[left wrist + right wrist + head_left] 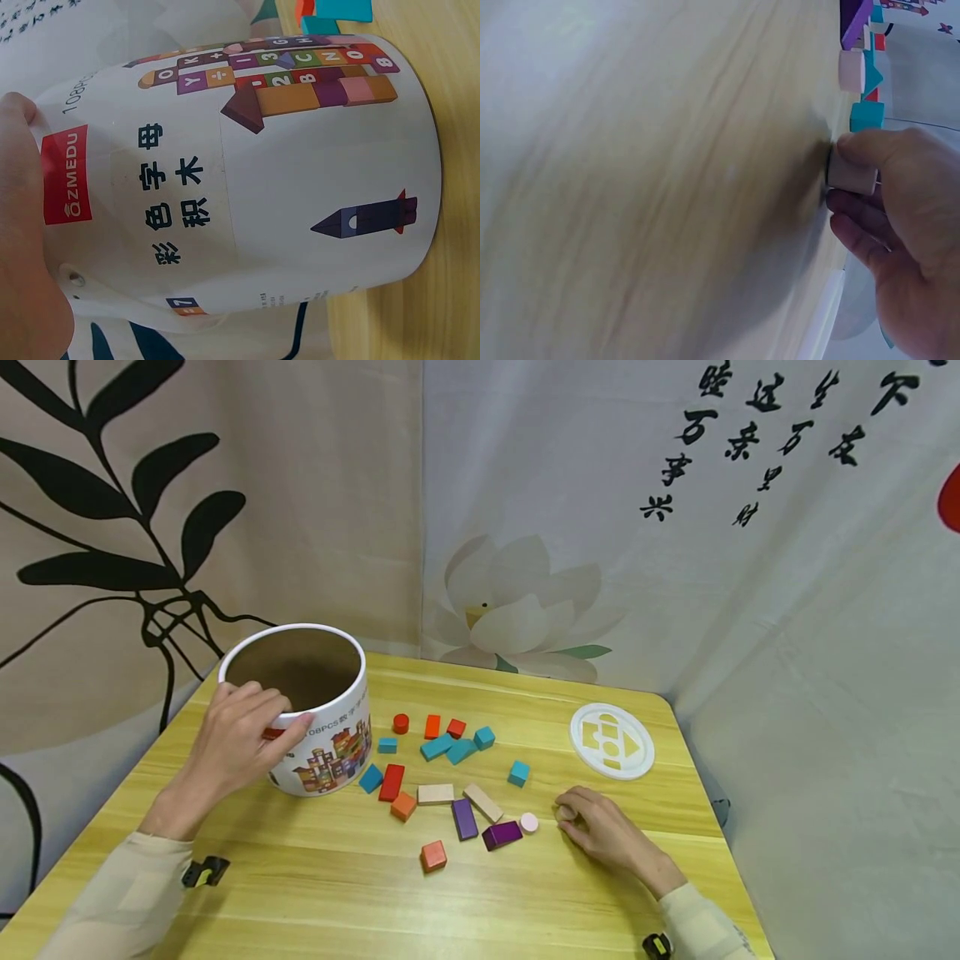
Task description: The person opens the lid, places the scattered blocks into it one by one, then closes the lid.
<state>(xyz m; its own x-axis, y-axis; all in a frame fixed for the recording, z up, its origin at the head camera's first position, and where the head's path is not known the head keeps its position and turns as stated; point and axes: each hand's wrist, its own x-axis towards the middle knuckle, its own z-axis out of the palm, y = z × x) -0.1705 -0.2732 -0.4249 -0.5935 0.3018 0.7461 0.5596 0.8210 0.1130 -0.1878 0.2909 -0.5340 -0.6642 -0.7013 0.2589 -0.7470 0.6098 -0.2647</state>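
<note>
A white printed bucket (330, 752) stands upright at the table's left, and my left hand (236, 735) grips its near rim, thumb outside. Its printed wall (270, 172) fills the left wrist view; the inside that shows in the head view is bare. At the right, my right hand (607, 831) pinches a small pale cylinder block (851, 171) between thumb and fingers, at the tabletop. Just left of that hand lies a pink cylinder block (528, 823), beside a dark purple block (502, 836).
Several red, orange, blue, beige and purple blocks lie between bucket and right hand, including a red block (392, 782), a blue cube (518, 773) and an orange-red cube (432, 857). A white round lid with shaped cutouts (637, 760) lies at the back right. Curtains hang behind.
</note>
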